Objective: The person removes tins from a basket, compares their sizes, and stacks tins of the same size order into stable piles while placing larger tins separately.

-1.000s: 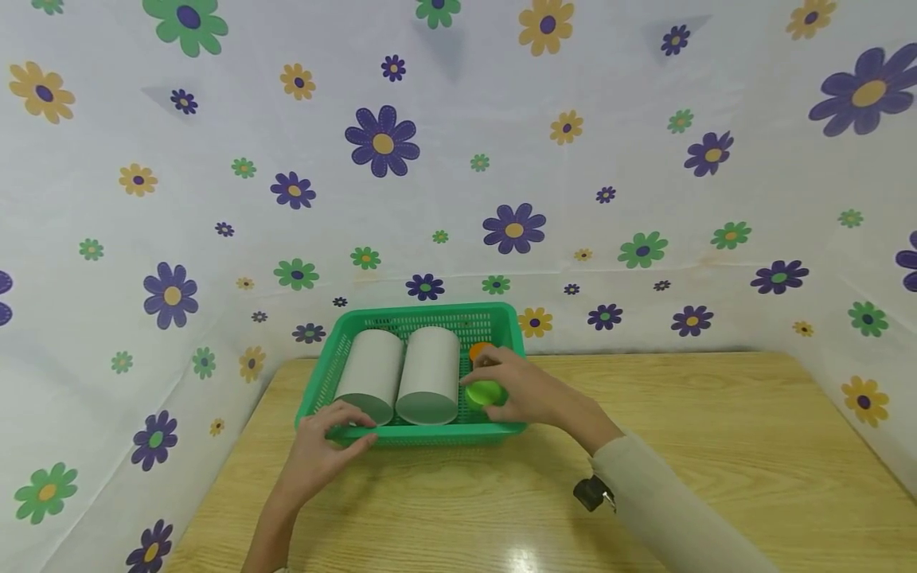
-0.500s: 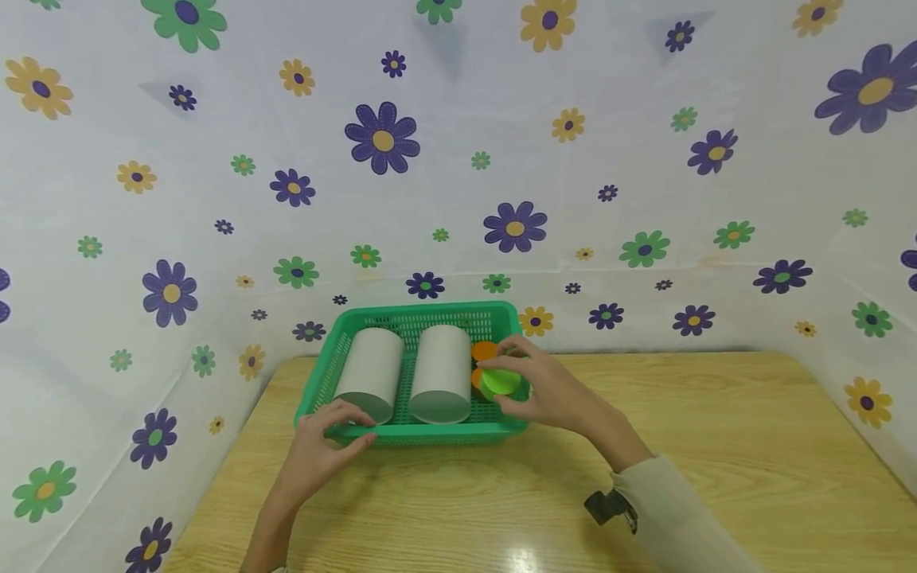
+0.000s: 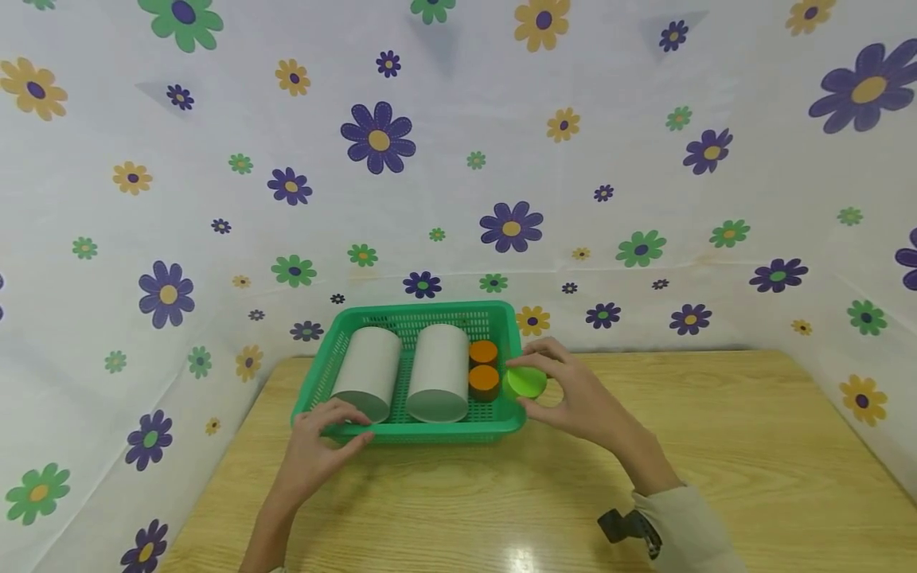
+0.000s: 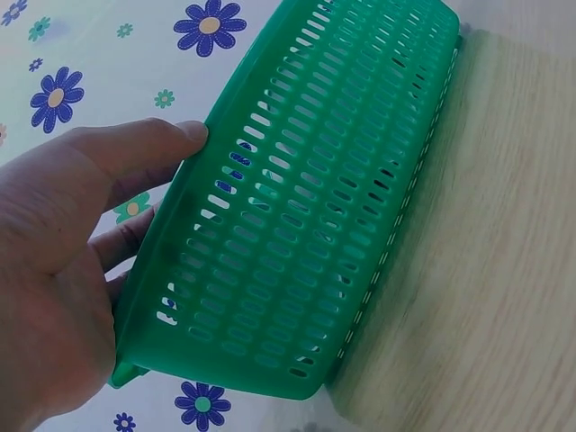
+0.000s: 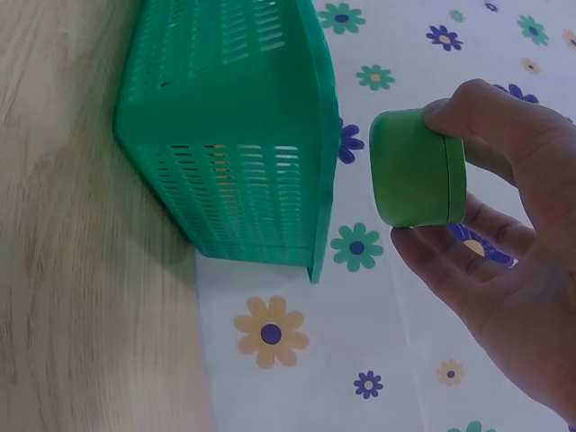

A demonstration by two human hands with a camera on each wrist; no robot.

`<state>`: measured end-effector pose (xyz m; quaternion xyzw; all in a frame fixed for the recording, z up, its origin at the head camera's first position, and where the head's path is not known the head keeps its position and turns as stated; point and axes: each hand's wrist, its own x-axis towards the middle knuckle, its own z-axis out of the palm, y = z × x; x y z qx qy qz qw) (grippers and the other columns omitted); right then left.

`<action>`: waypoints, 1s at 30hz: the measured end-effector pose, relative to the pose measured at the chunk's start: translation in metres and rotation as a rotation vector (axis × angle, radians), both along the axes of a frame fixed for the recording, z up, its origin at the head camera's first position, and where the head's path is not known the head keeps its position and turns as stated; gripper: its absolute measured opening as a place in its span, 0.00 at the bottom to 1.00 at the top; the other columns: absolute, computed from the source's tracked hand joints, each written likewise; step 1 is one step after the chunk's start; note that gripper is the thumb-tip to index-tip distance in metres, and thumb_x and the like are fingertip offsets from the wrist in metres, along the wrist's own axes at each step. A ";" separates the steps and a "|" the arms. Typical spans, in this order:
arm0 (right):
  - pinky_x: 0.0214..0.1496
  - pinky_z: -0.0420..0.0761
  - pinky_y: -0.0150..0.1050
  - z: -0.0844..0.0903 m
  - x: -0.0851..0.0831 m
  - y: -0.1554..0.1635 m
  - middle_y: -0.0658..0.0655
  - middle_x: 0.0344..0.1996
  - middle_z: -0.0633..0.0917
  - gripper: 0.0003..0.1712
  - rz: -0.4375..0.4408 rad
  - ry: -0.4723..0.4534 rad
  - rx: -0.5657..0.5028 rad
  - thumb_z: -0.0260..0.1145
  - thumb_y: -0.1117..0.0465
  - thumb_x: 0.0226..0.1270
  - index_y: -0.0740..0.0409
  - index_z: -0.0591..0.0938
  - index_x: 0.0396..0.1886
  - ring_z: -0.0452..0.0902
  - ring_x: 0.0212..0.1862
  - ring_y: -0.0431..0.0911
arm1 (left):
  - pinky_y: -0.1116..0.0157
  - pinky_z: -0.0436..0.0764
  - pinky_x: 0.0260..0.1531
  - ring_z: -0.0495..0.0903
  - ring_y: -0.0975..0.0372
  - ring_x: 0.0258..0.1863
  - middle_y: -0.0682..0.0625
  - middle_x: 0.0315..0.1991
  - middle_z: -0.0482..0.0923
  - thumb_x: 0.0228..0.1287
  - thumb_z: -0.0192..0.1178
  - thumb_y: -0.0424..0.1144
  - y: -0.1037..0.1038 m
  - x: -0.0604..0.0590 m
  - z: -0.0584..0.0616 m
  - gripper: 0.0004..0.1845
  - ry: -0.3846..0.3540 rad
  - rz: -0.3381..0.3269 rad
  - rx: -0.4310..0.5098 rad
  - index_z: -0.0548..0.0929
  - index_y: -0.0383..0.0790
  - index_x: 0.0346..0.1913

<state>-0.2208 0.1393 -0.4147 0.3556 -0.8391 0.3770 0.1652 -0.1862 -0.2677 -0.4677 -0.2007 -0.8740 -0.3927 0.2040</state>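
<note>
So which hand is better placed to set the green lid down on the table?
Right, probably: the right hand already pinches the green lid just outside the basket, above the table. The left hand grips the basket's front rim.

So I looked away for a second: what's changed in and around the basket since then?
The right hand has lifted the green lid out of the green basket and rightward past its rim, uncovering two orange lids. The left hand still grips the near rim; the two white cylinders haven't moved.
</note>
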 end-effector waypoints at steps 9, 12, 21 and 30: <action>0.56 0.79 0.38 -0.003 0.003 0.022 0.51 0.56 0.77 0.30 -0.080 0.027 -0.074 0.79 0.69 0.54 0.54 0.85 0.59 0.75 0.55 0.45 | 0.55 0.60 0.49 0.80 0.64 0.44 0.62 0.39 0.83 0.54 0.79 0.34 0.002 -0.002 0.001 0.10 0.020 -0.036 0.008 0.89 0.47 0.38; 0.55 0.78 0.33 -0.006 0.001 0.028 0.53 0.56 0.77 0.30 -0.113 0.041 -0.095 0.79 0.71 0.53 0.55 0.85 0.58 0.76 0.55 0.46 | 0.57 0.61 0.50 0.80 0.64 0.43 0.61 0.38 0.83 0.54 0.78 0.34 0.003 -0.002 0.003 0.10 0.031 -0.048 0.007 0.89 0.47 0.38; 0.47 0.85 0.47 -0.023 -0.010 0.040 0.59 0.54 0.81 0.31 -0.235 0.081 -0.093 0.80 0.71 0.52 0.59 0.83 0.59 0.82 0.51 0.53 | 0.53 0.60 0.49 0.80 0.64 0.43 0.62 0.38 0.83 0.54 0.79 0.34 0.000 -0.001 0.003 0.11 0.022 -0.031 0.002 0.89 0.48 0.38; 0.47 0.81 0.33 -0.035 -0.017 0.046 0.59 0.53 0.81 0.30 -0.289 0.074 -0.123 0.80 0.71 0.51 0.62 0.84 0.57 0.81 0.50 0.53 | 0.57 0.62 0.49 0.81 0.65 0.43 0.62 0.38 0.83 0.55 0.78 0.34 -0.001 -0.002 0.003 0.15 0.028 -0.041 0.001 0.87 0.59 0.38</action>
